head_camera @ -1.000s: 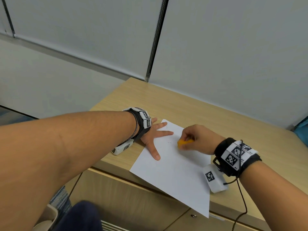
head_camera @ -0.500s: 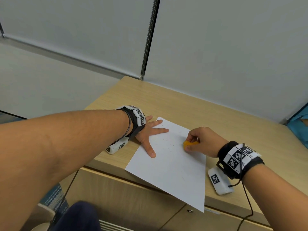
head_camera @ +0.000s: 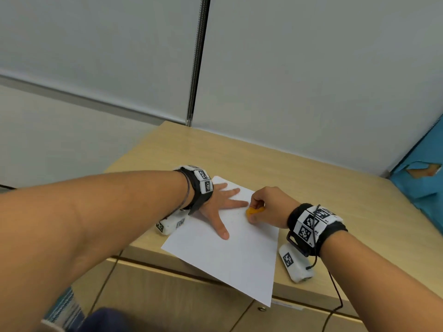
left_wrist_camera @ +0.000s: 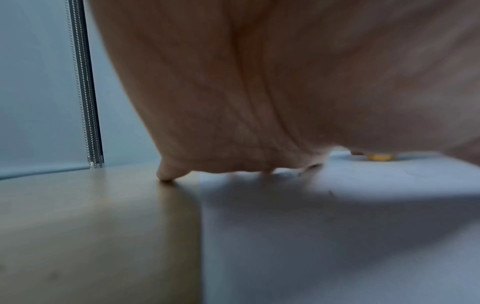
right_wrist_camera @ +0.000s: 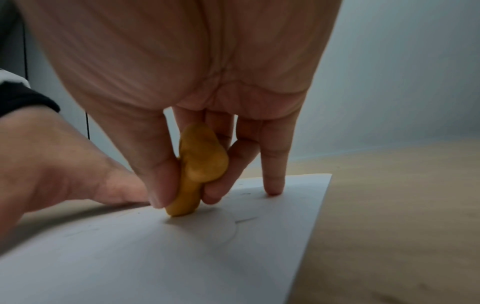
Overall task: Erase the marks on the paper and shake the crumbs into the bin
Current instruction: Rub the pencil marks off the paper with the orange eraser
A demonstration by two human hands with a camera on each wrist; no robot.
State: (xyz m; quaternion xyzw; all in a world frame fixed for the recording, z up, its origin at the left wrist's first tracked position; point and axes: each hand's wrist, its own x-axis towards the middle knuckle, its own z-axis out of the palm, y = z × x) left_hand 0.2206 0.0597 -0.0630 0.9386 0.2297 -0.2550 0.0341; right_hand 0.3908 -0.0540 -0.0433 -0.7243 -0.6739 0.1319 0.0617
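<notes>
Head view: my left hand (head_camera: pixel 217 207) lies flat, fingers spread, pinning the paper (head_camera: pixel 230 255) on the surface (head_camera: pixel 299 173); my right hand (head_camera: pixel 268 207) pinches the orange eraser (head_camera: pixel 254 210) onto it. Thin sheet, probably crumples easily, so lift by opposite edges.

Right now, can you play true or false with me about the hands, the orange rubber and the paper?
1. The right hand pinches the orange eraser. True.
2. The eraser's tip touches the paper. True.
3. The left hand is lifted off the paper. False: it lies flat on it with spread fingers.
4. The paper lies wholly on the desk. False: one corner hangs over the front edge.
5. The eraser is blue. False: it is orange.
</notes>
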